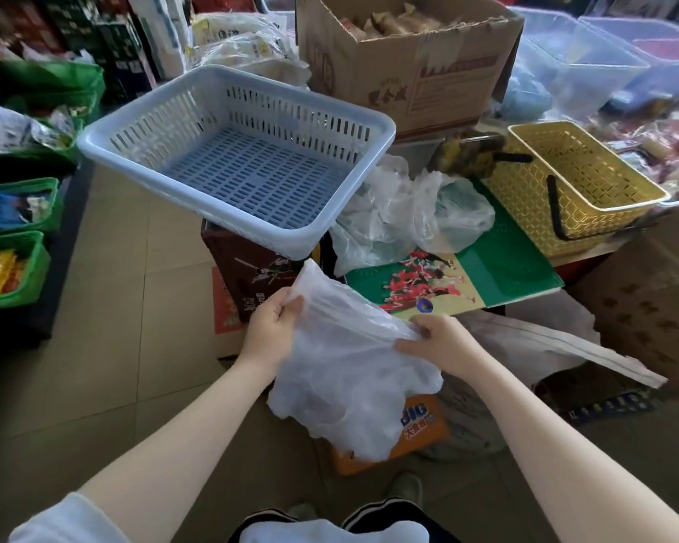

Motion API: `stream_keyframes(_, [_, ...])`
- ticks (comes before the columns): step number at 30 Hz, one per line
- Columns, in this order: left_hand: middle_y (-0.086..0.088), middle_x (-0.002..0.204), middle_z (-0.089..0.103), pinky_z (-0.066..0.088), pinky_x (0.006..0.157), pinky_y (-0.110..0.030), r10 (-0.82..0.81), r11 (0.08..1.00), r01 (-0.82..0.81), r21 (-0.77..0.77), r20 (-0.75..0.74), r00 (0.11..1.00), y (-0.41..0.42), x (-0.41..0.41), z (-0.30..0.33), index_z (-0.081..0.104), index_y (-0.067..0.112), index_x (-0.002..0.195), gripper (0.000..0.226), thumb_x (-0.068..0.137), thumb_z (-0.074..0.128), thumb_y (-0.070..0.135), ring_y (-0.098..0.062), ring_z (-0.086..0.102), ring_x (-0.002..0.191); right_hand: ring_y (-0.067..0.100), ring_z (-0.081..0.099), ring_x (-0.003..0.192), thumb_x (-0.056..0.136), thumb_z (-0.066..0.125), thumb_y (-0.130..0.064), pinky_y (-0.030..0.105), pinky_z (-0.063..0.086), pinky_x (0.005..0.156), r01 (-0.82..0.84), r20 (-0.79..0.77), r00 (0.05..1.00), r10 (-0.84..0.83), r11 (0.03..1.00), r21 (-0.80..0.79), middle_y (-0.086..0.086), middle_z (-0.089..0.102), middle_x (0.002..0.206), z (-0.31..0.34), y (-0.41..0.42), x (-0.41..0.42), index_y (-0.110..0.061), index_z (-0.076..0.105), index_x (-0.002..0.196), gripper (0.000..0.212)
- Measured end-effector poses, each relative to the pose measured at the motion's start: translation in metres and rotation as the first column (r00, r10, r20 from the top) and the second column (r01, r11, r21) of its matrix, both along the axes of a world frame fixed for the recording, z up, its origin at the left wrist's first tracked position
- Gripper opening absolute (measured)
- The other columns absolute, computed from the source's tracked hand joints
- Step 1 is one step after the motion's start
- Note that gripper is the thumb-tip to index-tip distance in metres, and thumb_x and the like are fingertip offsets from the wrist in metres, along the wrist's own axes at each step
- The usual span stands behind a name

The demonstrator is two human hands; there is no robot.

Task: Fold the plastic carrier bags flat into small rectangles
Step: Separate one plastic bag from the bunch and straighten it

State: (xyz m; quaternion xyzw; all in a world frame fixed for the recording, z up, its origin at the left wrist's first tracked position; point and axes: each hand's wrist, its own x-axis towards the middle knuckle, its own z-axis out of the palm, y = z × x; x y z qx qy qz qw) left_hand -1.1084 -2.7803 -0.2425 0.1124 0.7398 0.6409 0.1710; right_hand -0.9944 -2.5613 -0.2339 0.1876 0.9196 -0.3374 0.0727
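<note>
A translucent white plastic carrier bag (pixel 345 370) hangs in the air between my hands, in front of my knees. My left hand (pixel 271 327) pinches its upper left edge with curled fingers. My right hand (pixel 440 340) grips the bag's right edge, bunching the film. The bag's lower part droops loose and crumpled over an orange box. Several more crumpled clear bags (pixel 404 213) lie in a heap on the green board (pixel 518 264) beyond.
A pale blue slotted basket (pixel 95 145) stands on a dark carton at centre left. A yellow basket (pixel 643 194) sits at right, an open cardboard box (pixel 369 60) behind. An orange box (pixel 424 429) lies on the tiled floor. Green crates (pixel 36 276) line the left.
</note>
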Motion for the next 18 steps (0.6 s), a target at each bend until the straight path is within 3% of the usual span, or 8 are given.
stream_keyframes(3, [-0.005, 0.096, 0.065, 0.044, 0.073, -0.034, 0.140, 0.944, -0.127, -0.303, 0.021, 0.990, -0.020, -0.010, -0.027, 0.061, 0.012, 0.102, 0.020, 0.097, 0.044, 0.023, -0.024, 0.059, 0.089, 0.013, 0.034, 0.054, 0.079, 0.071, -0.020, 0.027, 0.022, 0.049, 0.177, 0.015, 0.984, -0.176, 0.980, -0.093, -0.002, 0.039, 0.058, 0.002, 0.008, 0.001, -0.013, 0.040, 0.061, 0.036])
stream_keyframes(5, [-0.005, 0.109, 0.059, 0.045, 0.078, -0.033, 0.085, 0.839, -0.071, -0.539, 0.000, 0.996, -0.025, -0.010, -0.036, 0.053, 0.011, 0.115, 0.023, 0.093, 0.047, 0.011, -0.023, 0.056, 0.095, 0.013, 0.039, 0.056, 0.079, 0.069, -0.015, 0.028, 0.026, 0.052, 0.203, 0.023, 0.979, -0.202, 0.960, -0.195, -0.002, 0.043, 0.060, -0.001, 0.006, 0.001, -0.014, 0.043, 0.063, 0.031])
stream_keyframes(7, [-0.010, 0.128, 0.048, 0.037, 0.099, -0.033, -0.076, 0.789, -0.078, -0.609, -0.223, 0.972, -0.021, -0.003, -0.037, 0.041, 0.007, 0.132, 0.048, 0.087, 0.056, 0.008, -0.026, 0.045, 0.118, 0.015, 0.049, 0.066, 0.079, 0.069, -0.014, 0.027, 0.034, 0.056, 0.173, -0.009, 0.983, -0.183, 0.943, -0.286, -0.003, 0.052, 0.069, 0.001, -0.003, -0.001, -0.013, 0.053, 0.073, 0.017])
stream_keyframes(10, [-0.008, 0.140, 0.040, 0.019, 0.110, -0.027, -0.409, 0.838, 0.061, -0.542, -0.550, 0.728, 0.001, 0.011, -0.012, 0.041, 0.007, 0.135, 0.060, 0.086, 0.054, 0.040, -0.021, 0.031, 0.132, 0.017, 0.060, 0.081, 0.078, 0.071, -0.021, 0.030, 0.047, 0.069, 0.089, -0.074, 0.989, -0.128, 0.915, -0.395, -0.002, 0.064, 0.085, 0.014, -0.021, -0.008, -0.020, 0.062, 0.088, 0.013])
stream_keyframes(12, [-0.005, 0.132, 0.049, 0.024, 0.107, -0.021, -0.530, 0.828, 0.266, -0.494, -0.533, 0.660, 0.016, 0.019, 0.006, 0.048, 0.008, 0.128, 0.063, 0.085, 0.047, 0.054, -0.011, 0.038, 0.125, 0.019, 0.064, 0.085, 0.076, 0.074, -0.030, 0.034, 0.051, 0.076, 0.071, -0.120, 0.981, -0.154, 0.854, -0.515, 0.004, 0.069, 0.090, 0.028, -0.035, -0.014, -0.028, 0.069, 0.084, 0.009])
stream_keyframes(14, [0.002, 0.098, 0.065, 0.040, 0.081, -0.011, -0.559, 0.826, 0.435, -0.358, -0.418, 0.716, 0.024, 0.024, 0.022, 0.056, 0.010, 0.111, 0.039, 0.088, 0.051, 0.042, 0.003, 0.055, 0.091, 0.022, 0.066, 0.080, 0.077, 0.073, -0.034, 0.038, 0.053, 0.075, 0.108, -0.143, 0.953, -0.269, 0.736, -0.668, 0.006, 0.071, 0.083, 0.041, -0.045, -0.020, -0.030, 0.072, 0.073, 0.006])
stream_keyframes(16, [0.010, 0.067, 0.055, 0.037, 0.057, -0.010, -0.513, 0.858, 0.434, -0.275, -0.428, 0.744, 0.025, 0.025, 0.026, 0.054, 0.009, 0.088, 0.018, 0.091, 0.052, 0.026, 0.001, 0.055, 0.062, 0.014, 0.064, 0.070, 0.080, 0.070, -0.030, 0.034, 0.051, 0.068, 0.097, -0.192, 0.930, -0.314, 0.712, -0.696, -0.002, 0.069, 0.072, 0.050, -0.047, -0.023, -0.027, 0.070, 0.072, 0.009])
stream_keyframes(18, [0.008, 0.059, 0.049, 0.035, 0.050, -0.014, -0.465, 0.885, 0.398, -0.241, -0.459, 0.756, 0.021, 0.025, 0.025, 0.054, 0.005, 0.081, 0.026, 0.093, 0.047, 0.028, -0.006, 0.050, 0.054, 0.013, 0.064, 0.072, 0.082, 0.068, -0.023, 0.032, 0.051, 0.069, 0.052, -0.177, 0.955, -0.237, 0.723, -0.689, -0.004, 0.070, 0.074, 0.051, -0.040, -0.021, -0.024, 0.068, 0.080, 0.002])
